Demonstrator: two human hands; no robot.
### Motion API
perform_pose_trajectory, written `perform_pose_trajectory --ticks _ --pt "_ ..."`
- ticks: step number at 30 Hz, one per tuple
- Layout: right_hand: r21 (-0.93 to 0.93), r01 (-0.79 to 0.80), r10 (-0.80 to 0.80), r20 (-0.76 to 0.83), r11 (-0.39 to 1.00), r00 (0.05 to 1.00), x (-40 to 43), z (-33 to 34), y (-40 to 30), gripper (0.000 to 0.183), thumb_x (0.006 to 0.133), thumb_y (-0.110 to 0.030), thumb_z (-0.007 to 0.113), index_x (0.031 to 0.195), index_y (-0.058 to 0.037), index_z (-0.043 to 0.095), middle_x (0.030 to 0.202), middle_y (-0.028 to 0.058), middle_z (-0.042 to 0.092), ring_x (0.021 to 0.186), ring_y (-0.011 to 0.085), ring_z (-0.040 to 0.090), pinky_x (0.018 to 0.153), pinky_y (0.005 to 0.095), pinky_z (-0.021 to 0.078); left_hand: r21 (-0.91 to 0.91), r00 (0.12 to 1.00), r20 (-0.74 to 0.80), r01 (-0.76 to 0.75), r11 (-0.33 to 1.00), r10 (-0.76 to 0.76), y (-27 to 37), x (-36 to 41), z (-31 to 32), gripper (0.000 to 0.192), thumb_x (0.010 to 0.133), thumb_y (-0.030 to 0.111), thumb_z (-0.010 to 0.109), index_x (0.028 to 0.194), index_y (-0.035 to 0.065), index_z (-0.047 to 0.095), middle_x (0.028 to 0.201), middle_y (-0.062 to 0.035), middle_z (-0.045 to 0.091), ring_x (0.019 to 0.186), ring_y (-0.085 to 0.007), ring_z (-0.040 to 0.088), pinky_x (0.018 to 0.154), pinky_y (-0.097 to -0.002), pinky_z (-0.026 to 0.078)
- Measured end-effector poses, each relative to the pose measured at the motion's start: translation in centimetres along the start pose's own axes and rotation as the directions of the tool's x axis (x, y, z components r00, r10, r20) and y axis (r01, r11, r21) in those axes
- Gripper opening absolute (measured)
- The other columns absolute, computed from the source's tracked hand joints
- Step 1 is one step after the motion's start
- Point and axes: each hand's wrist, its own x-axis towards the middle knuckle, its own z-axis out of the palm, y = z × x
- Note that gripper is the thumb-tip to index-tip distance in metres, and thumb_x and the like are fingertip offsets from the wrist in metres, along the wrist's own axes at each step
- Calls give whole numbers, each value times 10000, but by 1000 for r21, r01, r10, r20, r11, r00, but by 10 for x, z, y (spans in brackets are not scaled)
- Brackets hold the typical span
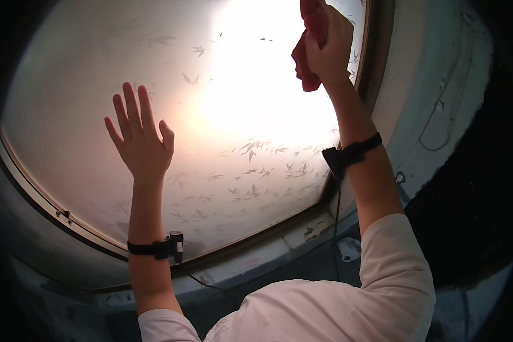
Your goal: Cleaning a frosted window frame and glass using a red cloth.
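Observation:
A large frosted glass pane (222, 171) with a bamboo-leaf pattern fills the view before me, very bright in its upper right part. My left hand (143, 137) is spread over the left part of the pane with nothing in it; whether the palm touches the glass I cannot tell. At the top right, my right hand (333, 47) grips a bunched red cloth (308, 64) over the bright area of the pane, near its right edge. Part of the cloth is hidden by the fingers or cut off by the picture's top. Each forearm wears a black strap with a small device.
A dark frame (278, 228) borders the pane below and on the right. Below it runs a worn ledge (256, 265) with chipped paint. A black cable (336, 231) hangs near my right arm, beside a crumpled white scrap (349, 249). A looped cord hangs on the right wall.

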Motion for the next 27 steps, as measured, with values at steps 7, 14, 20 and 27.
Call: perform_pose_trajectory --ticks 7,14,20,27 --pt "-54 -67 70 50 996 996 4 -24 25 550 937 31 643 1477 20 538 1324 232 621 1263 408 581 1119 509 436 6 1000 -6 2 1000 -1 -7 6 2 662 1110 462 272 1709 185 330 1769 -110 314 1622 -343 316 1298 -619 212" --pt "116 98 -93 -48 988 995 -6 -11 85 487 979 22 628 1457 14 534 1353 234 610 1258 382 588 1090 474 477 3 1000 -14 -6 1000 6 -11 14 5 673 1114 486 250 1718 191 303 1783 -98 281 1634 -329 286 1306 -608 191" --pt "165 -225 213 87 960 973 -14 -22 101 548 792 4 669 1339 -30 652 1139 193 722 1031 436 683 936 512 549 3 1000 8 -13 1000 13 -15 14 3 676 1116 495 247 1717 192 302 1785 -91 276 1637 -321 281 1309 -611 184" --pt "23 -176 176 32 984 984 -17 -29 116 525 807 5 647 1333 0 643 1155 200 723 1056 439 684 938 525 547 3 999 5 -32 999 32 -19 21 4 676 1112 498 263 1716 196 307 1784 -86 282 1640 -311 277 1310 -611 184"
